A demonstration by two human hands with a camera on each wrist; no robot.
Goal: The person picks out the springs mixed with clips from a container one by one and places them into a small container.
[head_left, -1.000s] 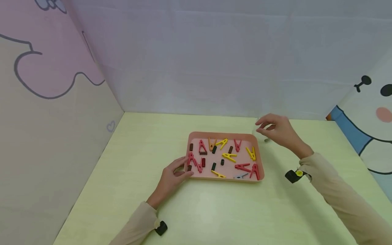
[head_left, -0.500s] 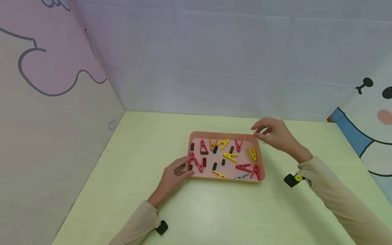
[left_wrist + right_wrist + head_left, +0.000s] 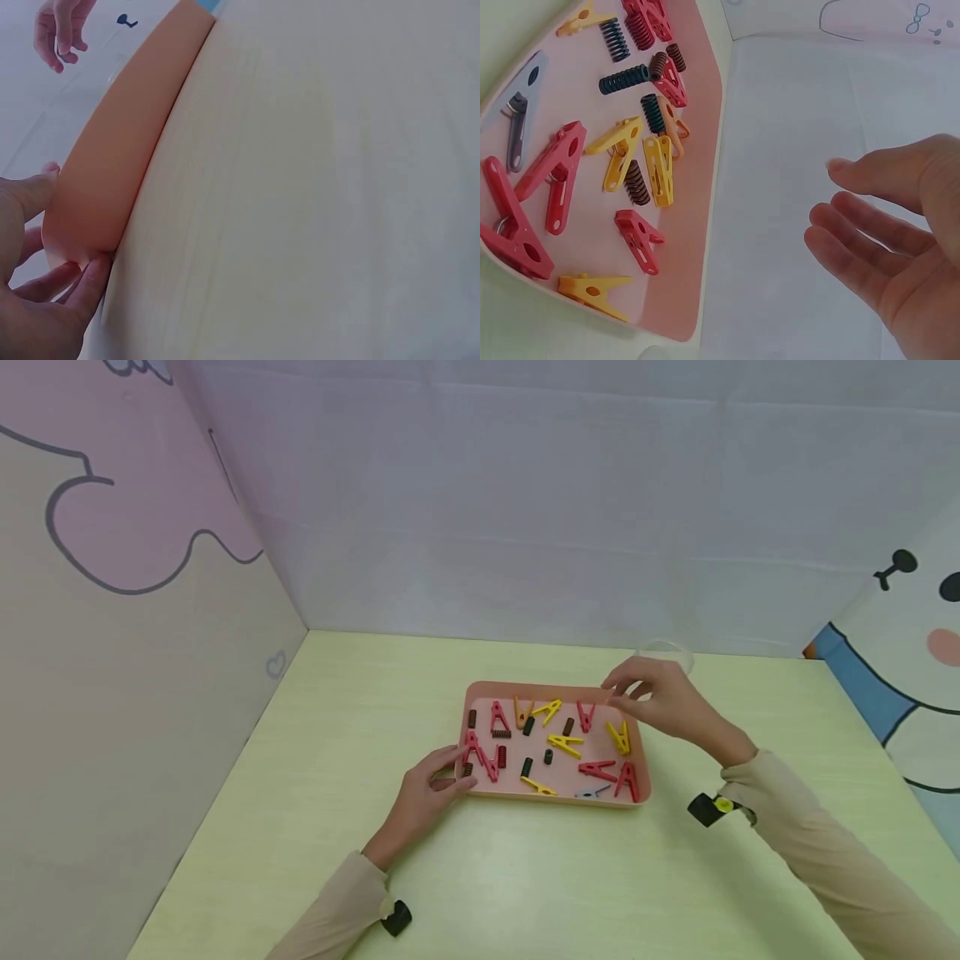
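My left hand (image 3: 420, 802) grips the near left corner of a pink tray (image 3: 510, 690). In the left wrist view, its digits lie on both sides of the orange-pink wall (image 3: 112, 142). Over the far right corner hovers my right hand (image 3: 656, 697), fingers loosely bent. The right wrist view shows that hand (image 3: 900, 232) holding nothing, thumb apart from the fingers. Spread in the tray are red clips (image 3: 521, 255), yellow clips (image 3: 660, 171), an orange clip (image 3: 670, 127) and a grey clip (image 3: 516, 150), among green springs (image 3: 624, 79) and brown springs (image 3: 636, 182).
A clear round dish (image 3: 681, 655) stands behind the right hand, which partly hides it. The pale table (image 3: 525, 877) meets a white back wall (image 3: 480, 527). Printed panels flank it, a pink pattern (image 3: 150, 527) on the left and a cartoon bear (image 3: 907, 668) on the right.
My right hand has moved left and slightly nearer, from beside the clear dish to above the tray's far right corner, uncovering more of the dish. The left hand keeps its grip.
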